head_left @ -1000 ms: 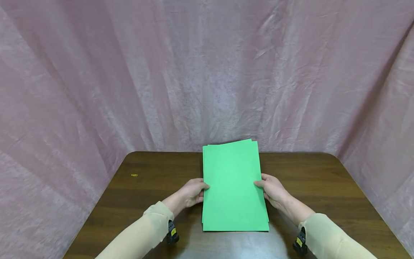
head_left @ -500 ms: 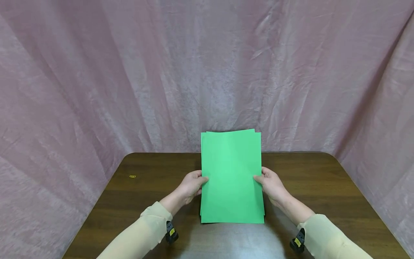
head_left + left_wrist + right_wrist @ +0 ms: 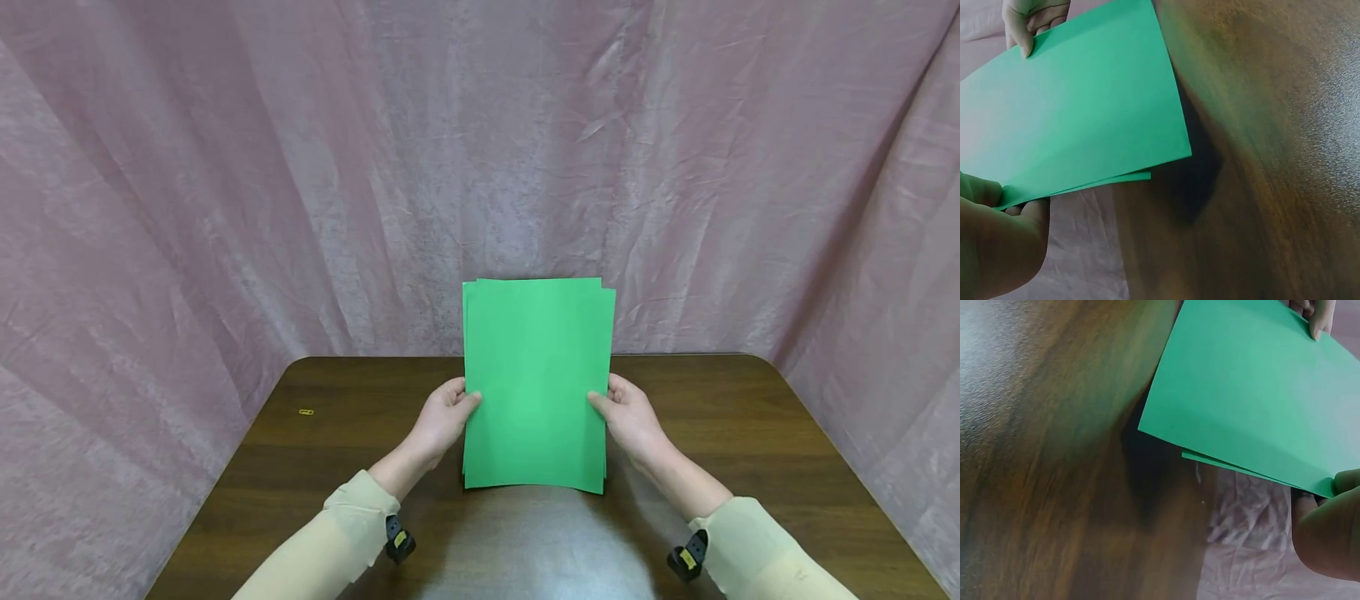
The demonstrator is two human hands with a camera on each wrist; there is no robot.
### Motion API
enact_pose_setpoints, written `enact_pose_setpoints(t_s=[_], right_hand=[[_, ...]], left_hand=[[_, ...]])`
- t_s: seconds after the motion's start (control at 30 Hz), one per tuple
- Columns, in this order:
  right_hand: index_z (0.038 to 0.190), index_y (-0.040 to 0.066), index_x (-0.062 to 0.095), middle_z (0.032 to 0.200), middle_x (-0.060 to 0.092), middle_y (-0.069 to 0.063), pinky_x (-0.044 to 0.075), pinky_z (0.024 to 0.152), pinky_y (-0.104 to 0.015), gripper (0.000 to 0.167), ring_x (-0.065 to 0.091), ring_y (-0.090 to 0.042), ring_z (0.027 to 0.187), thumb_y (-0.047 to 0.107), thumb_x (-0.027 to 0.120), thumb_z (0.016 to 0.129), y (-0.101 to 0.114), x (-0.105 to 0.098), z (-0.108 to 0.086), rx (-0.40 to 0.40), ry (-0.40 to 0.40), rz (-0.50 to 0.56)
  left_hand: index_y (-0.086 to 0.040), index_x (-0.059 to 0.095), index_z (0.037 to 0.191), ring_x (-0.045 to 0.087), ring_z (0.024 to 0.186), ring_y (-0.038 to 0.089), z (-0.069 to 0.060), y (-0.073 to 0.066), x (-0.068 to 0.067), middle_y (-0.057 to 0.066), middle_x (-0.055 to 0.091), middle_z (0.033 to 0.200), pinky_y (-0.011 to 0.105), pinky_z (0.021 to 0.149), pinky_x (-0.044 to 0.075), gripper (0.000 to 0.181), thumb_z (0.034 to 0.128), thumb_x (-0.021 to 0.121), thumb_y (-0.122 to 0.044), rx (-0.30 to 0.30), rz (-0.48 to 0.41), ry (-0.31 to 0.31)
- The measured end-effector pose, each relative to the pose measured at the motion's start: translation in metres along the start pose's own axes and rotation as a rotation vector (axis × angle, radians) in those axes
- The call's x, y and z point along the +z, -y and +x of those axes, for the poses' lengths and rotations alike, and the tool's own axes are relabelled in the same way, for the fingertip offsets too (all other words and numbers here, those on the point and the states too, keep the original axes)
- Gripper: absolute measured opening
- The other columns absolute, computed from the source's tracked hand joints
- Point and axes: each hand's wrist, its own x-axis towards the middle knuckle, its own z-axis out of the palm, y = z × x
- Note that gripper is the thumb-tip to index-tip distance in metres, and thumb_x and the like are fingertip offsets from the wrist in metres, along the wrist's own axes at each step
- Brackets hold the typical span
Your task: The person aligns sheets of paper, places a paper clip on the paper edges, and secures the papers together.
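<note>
On the left, a small yellow paper clip lay on the wood-grained counter, well apart from everything else. Next came the left hand, which pinched the left edge of some green sheets, its thumb on the near face and its fingers behind. The sheets were in the middle, lifted off the counter and tilted up, their top in front of the pink curtain; how many there were could not be told. Their edges did not line up: corners jutted unevenly along the top, and the wrist views showed the lower corners slightly apart. On the right, the right hand pinched the opposite edge the same way. Slippage seemed the likeliest trouble: both thumbs pressed only near the sides, so if either eased, the rear sheets could slide down or fan out further. Squeezing inward might deepen the bow in the bottom edge and crease the paper, and a knock on one protruding corner could bend it.
</note>
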Motion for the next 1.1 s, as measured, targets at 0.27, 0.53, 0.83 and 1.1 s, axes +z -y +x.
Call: enact_pose_setpoints(t_s=[0.27,0.53,0.83,1.1], right_hand=[[0.144,-0.004,0.050,0.127,0.066,-0.023,0.056,0.090,-0.033,0.038,0.069,-0.019,0.106,0.011,0.048,0.109,0.008,0.003,0.003,-0.054,-0.056,-0.055],[0.142,-0.004,0.053,0.122,0.068,-0.025,0.058,0.088,-0.037,0.036,0.071,-0.024,0.103,0.010,0.050,0.109,0.010,0.006,0.007,-0.122,-0.105,-0.056],[0.137,-0.007,0.056,0.115,0.069,-0.028,0.060,0.085,-0.042,0.033,0.072,-0.028,0.098,0.008,0.051,0.108,0.010,0.007,0.012,-0.156,-0.151,-0.042],[0.133,-0.005,0.060,0.113,0.070,-0.026,0.060,0.084,-0.036,0.030,0.072,-0.023,0.097,0.009,0.053,0.108,0.008,0.009,0.014,-0.157,-0.184,-0.056]], left_hand=[[-0.003,0.059,0.133,0.066,0.099,0.025,0.005,-0.004,0.005,0.013,0.072,0.112,0.039,0.085,0.055,0.030,0.1099,0.051,-0.020,0.070,0.010,-0.070],[-0.002,0.063,0.130,0.069,0.096,0.030,0.014,-0.003,0.009,0.015,0.073,0.106,0.044,0.082,0.058,0.027,0.1092,0.052,-0.017,0.115,-0.021,-0.138],[0.001,0.062,0.130,0.070,0.098,0.036,0.019,-0.002,0.011,0.020,0.072,0.108,0.049,0.084,0.059,0.028,0.1090,0.051,-0.014,0.137,-0.059,-0.187],[0.002,0.060,0.132,0.070,0.099,0.035,0.021,0.001,0.013,0.018,0.071,0.112,0.049,0.085,0.059,0.029,0.1091,0.051,-0.013,0.155,-0.085,-0.211]])
